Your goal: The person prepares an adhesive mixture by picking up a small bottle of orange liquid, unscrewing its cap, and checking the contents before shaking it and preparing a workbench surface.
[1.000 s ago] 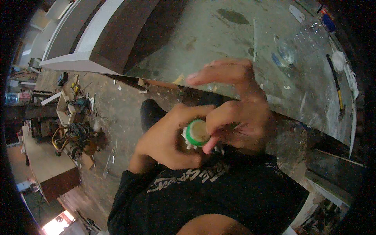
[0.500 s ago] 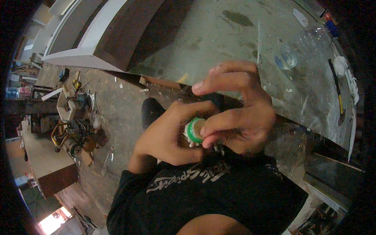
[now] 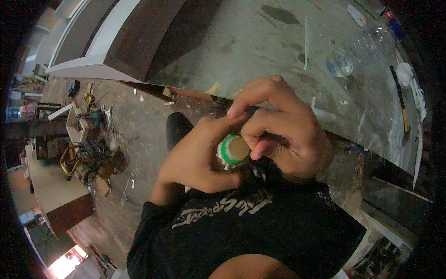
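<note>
Lettering stood on the person's black shirt (image 3: 223, 242); a large pale script (image 3: 223, 210) ran across its chest in loose, brush-like strokes, climbing from left to right, its line bent by the folds of the cloth; farther right on the same shirt sat a patch of much smaller pale print (image 3: 326, 200), too small and blurred to make out; a red-and-blue item (image 3: 393, 25) lay by the far right edge of the worktop (image 3: 260, 46), and any print on it was likewise too small to tell.
</note>
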The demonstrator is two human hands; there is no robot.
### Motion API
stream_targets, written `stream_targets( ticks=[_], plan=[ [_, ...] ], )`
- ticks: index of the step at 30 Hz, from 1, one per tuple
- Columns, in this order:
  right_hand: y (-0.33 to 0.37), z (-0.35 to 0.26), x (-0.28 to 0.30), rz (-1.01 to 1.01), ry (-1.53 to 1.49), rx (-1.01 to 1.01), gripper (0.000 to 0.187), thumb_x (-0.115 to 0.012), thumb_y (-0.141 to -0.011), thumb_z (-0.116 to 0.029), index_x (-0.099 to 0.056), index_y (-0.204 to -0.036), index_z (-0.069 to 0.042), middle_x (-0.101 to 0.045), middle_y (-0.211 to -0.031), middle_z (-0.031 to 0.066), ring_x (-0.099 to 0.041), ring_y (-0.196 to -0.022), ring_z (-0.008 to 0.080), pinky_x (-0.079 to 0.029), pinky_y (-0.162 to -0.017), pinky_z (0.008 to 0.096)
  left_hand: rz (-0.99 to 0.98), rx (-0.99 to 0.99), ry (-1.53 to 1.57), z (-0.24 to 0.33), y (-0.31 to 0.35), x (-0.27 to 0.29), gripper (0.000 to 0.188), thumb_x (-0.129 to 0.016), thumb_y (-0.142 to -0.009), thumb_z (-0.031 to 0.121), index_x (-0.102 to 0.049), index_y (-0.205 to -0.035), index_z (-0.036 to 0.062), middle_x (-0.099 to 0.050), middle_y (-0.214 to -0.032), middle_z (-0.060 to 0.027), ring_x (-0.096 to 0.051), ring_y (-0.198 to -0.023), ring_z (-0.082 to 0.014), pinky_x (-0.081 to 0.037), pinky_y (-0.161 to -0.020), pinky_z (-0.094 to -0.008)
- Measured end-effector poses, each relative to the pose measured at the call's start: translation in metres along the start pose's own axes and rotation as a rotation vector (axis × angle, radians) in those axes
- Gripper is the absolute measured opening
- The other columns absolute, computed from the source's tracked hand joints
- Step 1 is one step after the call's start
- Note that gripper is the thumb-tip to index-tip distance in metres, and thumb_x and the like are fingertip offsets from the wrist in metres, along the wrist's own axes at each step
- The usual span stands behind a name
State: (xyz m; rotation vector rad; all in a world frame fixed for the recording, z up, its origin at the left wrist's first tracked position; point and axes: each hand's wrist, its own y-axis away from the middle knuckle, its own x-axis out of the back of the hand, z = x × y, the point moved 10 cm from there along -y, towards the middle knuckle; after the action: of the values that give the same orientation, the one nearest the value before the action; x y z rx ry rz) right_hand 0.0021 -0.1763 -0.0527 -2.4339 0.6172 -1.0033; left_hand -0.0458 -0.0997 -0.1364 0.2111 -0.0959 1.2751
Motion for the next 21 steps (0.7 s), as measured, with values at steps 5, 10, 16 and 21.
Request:
stream_targets(
  ticks=[5,10,16,21],
  plan=[
    [0.007,0.016,0.017,0.112,-0.060,-0.169,0.045,-0.061,-0.091,-0.045,-0.055,-0.072,-0.005,-0.058,-0.106,0.0202,-0.056,-0.095,0.0241,-0.041,-0.086,0.0359,-0.057,-0.256,-0.067,0.027,-0.005,0.003,0.095,-0.084,-0.055,0.039,-0.048,-0.134,-0.0024,-0.059,-0.120,-0.0154,-0.059,-0.109,-0.0244,-0.042,-0.096,-0.0363],
    [0.013,0.024,0.033,0.297,-0.054,-0.152,0.047,-0.058,-0.091,-0.052,-0.056,-0.080,-0.006,-0.057,-0.095,0.0115,-0.054,-0.101,0.0283,-0.043,-0.086,0.0380,0.056,-0.218,0.239,0.017,-0.008,0.007,0.057,-0.074,-0.060,0.029,-0.059,-0.106,-0.0015,-0.066,-0.095,-0.0135,-0.067,-0.089,-0.0257,-0.050,-0.081,-0.0335],
    [0.006,0.022,0.020,0.234,-0.089,-0.166,0.042,-0.066,-0.090,-0.042,-0.059,-0.076,-0.004,-0.057,-0.083,0.0109,-0.058,-0.090,0.0259,-0.045,-0.076,0.0343,0.020,-0.246,0.088,0.029,-0.008,0.010,0.055,-0.074,-0.060,0.027,-0.059,-0.105,-0.0010,-0.066,-0.091,-0.0144,-0.067,-0.085,-0.0274,-0.050,-0.078,-0.0341],
    [0.011,0.034,-0.015,-0.116,-0.117,-0.399,0.045,-0.082,-0.075,-0.039,-0.060,-0.062,-0.002,-0.060,-0.068,0.0082,-0.054,-0.060,0.0136,-0.040,-0.055,0.0279,-0.064,-0.268,-0.128,0.026,-0.007,0.007,0.057,-0.076,-0.059,0.022,-0.059,-0.110,0.0028,-0.065,-0.081,-0.0188,-0.065,-0.075,-0.0381,-0.051,-0.068,-0.0396]
  ],
)
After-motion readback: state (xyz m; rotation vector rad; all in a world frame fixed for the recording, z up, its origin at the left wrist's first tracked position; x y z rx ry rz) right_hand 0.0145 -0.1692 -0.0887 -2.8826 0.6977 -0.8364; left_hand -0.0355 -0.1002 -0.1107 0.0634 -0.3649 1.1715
